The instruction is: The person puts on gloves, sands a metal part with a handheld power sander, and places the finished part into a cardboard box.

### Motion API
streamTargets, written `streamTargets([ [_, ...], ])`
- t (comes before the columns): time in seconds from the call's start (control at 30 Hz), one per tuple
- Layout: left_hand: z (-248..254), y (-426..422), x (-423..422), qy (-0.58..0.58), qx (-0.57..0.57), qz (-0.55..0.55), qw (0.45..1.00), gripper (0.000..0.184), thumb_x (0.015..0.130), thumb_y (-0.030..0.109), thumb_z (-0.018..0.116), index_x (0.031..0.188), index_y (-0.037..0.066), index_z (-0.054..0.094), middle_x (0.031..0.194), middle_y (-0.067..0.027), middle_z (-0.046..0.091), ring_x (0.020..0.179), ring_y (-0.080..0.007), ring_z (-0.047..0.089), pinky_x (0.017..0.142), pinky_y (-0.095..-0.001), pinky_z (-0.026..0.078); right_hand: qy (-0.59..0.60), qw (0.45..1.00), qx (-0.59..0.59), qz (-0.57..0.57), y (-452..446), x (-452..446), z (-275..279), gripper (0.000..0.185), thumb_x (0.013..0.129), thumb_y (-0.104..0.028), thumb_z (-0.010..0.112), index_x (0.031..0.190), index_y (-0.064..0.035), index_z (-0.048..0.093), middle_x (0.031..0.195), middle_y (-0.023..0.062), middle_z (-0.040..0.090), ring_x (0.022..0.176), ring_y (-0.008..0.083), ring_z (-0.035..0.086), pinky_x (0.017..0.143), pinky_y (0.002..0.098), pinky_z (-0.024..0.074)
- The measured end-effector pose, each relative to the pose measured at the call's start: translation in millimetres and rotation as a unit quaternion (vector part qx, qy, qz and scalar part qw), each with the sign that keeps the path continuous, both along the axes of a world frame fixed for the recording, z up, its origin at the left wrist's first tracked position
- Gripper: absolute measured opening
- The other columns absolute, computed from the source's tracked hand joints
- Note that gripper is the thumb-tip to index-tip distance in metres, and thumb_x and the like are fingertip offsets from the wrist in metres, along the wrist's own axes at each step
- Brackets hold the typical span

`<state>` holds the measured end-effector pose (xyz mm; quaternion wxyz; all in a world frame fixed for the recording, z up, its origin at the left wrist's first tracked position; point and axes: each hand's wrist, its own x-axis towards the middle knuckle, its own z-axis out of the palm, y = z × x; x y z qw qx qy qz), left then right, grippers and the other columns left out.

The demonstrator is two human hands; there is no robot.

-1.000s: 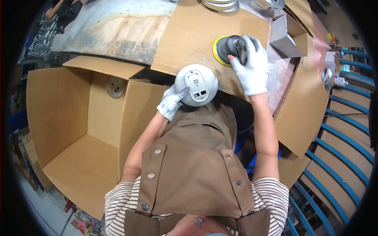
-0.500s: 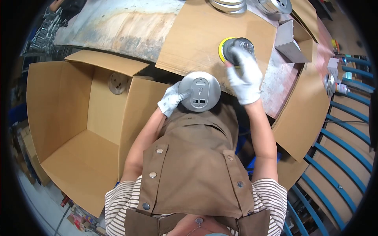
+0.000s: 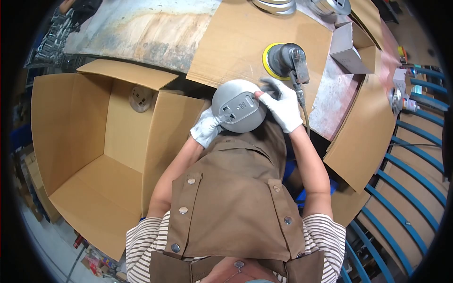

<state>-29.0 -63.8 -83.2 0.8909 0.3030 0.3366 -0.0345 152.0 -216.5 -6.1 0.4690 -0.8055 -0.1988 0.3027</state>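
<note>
A round grey metal plate (image 3: pixel 239 118) with an oblong recessed panel and several cut-outs is held over my lap, at the table's front edge. My left hand (image 3: pixel 206 128) is closed on its left rim, thumb across the face. At the upper right rim, my right hand (image 3: pixel 284 104) has its thumb on the plate; its other fingers are bent and partly blurred. Both hands wear whitish gloves. Just beyond the right hand, a dark sander (image 3: pixel 289 59) with a yellow-edged pad rests on a cardboard sheet (image 3: pixel 226 52), its hose trailing toward me.
To the left stands an open cardboard box (image 3: pixel 125 127) with a similar round plate (image 3: pixel 140 99) inside. Stacked metal discs (image 3: pixel 276 6) lie at the table's far side. A small open carton (image 3: pixel 351 49) sits at right, near blue rails (image 3: pixel 410 177).
My right hand has let go of the sander and come down to the plate's rim. The plate has turned clockwise, so its panel now slants. The sander stays on the cardboard.
</note>
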Motion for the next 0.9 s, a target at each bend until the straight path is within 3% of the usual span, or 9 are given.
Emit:
streamTargets([
  [0.03, -5, 0, -1, -0.001, 0.0, 0.001, 1.0, 0.06, 0.087, 0.017, 0.076, 0.138, 0.002, 0.047, 0.123, -0.0098, 0.062, 0.109, -0.0207, 0.062, 0.095, -0.0386, 0.053, -0.202, 0.979, -0.006, 0.01, 1, 6, 3, 0.048, 0.079, -0.017, 0.079, 0.123, -0.0047, 0.063, 0.111, 0.0155, 0.067, 0.092, 0.0244, 0.066, 0.085, 0.0365, 0.0522],
  [0.1, -19, -1, -3, -0.002, -0.002, 0.0, 1.0, 0.06, 0.087, 0.017, 0.076, 0.138, 0.002, 0.048, 0.123, -0.0103, 0.062, 0.109, -0.0211, 0.062, 0.095, -0.0388, 0.053, -0.574, 0.818, -0.019, 0.027, 3, 24, 17, 0.053, 0.08, -0.02, 0.077, 0.128, -0.0082, 0.059, 0.12, 0.0183, 0.063, 0.092, 0.0305, 0.066, 0.084, 0.0421, 0.0526],
  [0.2, -44, -2, -4, -0.004, 0.01, 0.002, 1.0, 0.059, 0.088, 0.018, 0.075, 0.138, 0.0, 0.048, 0.124, -0.0119, 0.062, 0.11, -0.0225, 0.061, 0.097, -0.0397, 0.052, -0.594, 0.786, -0.167, 0.022, 18, 58, 36, 0.069, 0.073, -0.024, 0.081, 0.136, -0.0124, 0.053, 0.129, 0.0204, 0.057, 0.101, 0.0391, 0.064, 0.09, 0.0458, 0.052],
  [0.3, -34, -2, 2, 0.01, 0.011, -0.013, 1.0, 0.059, 0.089, 0.019, 0.074, 0.138, -0.001, 0.048, 0.126, -0.0135, 0.061, 0.114, -0.024, 0.061, 0.099, -0.0404, 0.051, -0.352, 0.884, -0.307, 0.035, 30, 83, 27, 0.078, 0.073, -0.037, 0.08, 0.141, -0.0192, 0.046, 0.129, 0.0186, 0.056, 0.105, 0.0393, 0.064, 0.09, 0.0458, 0.0523],
  [0.33, -34, -3, 2, 0.011, 0.011, -0.009, 1.0, 0.059, 0.089, 0.02, 0.074, 0.138, -0.001, 0.048, 0.126, -0.0137, 0.061, 0.114, -0.0242, 0.06, 0.099, -0.0404, 0.051, -0.338, 0.871, -0.356, 0.016, 38, 82, 30, 0.083, 0.07, -0.044, 0.08, 0.142, -0.0199, 0.045, 0.125, 0.0177, 0.058, 0.107, 0.0393, 0.064, 0.09, 0.045, 0.0526],
  [0.43, -32, -6, -2, 0.02, 0.019, 0.001, 1.0, 0.057, 0.09, 0.02, 0.073, 0.137, -0.001, 0.048, 0.128, -0.0143, 0.061, 0.115, -0.0247, 0.06, 0.1, -0.0403, 0.051, -0.34, 0.884, -0.319, -0.029, 39, 81, 20, 0.08, 0.07, -0.041, 0.08, 0.139, -0.02, 0.047, 0.124, 0.0166, 0.058, 0.106, 0.0378, 0.065, 0.09, 0.0448, 0.053],
  [0.67, -21, -8, 3, 0.052, 0.05, 0.013, 0.997, 0.055, 0.09, 0.015, 0.072, 0.137, -0.002, 0.049, 0.126, -0.0148, 0.061, 0.112, -0.0249, 0.062, 0.098, -0.0414, 0.052, -0.335, 0.925, -0.177, 0.011, 5, 39, 26, 0.063, 0.075, -0.028, 0.075, 0.132, -0.0189, 0.051, 0.128, 0.0199, 0.052, 0.104, 0.0429, 0.063, 0.09, 0.0464, 0.0525],
  [0.8, -29, -8, 2, 0.061, 0.084, -0.002, 0.995, 0.054, 0.09, 0.013, 0.072, 0.137, -0.002, 0.049, 0.126, -0.0151, 0.061, 0.113, -0.0248, 0.062, 0.099, -0.0418, 0.051, -0.361, 0.911, -0.174, 0.095, -1, 10, 29, 0.062, 0.077, -0.024, 0.073, 0.133, -0.0124, 0.048, 0.124, 0.0258, 0.051, 0.091, 0.0433, 0.066, 0.081, 0.0483, 0.0551],
  [0.9, -24, -10, 2, 0.063, 0.083, 0.008, 0.995, 0.055, 0.09, 0.013, 0.072, 0.137, -0.003, 0.049, 0.126, -0.0153, 0.061, 0.113, -0.0246, 0.061, 0.098, -0.0413, 0.051, -0.377, 0.895, -0.216, 0.104, 3, 6, 34, 0.059, 0.077, -0.022, 0.075, 0.13, -0.0135, 0.049, 0.123, 0.0226, 0.052, 0.092, 0.0422, 0.066, 0.079, 0.0473, 0.0554],
])
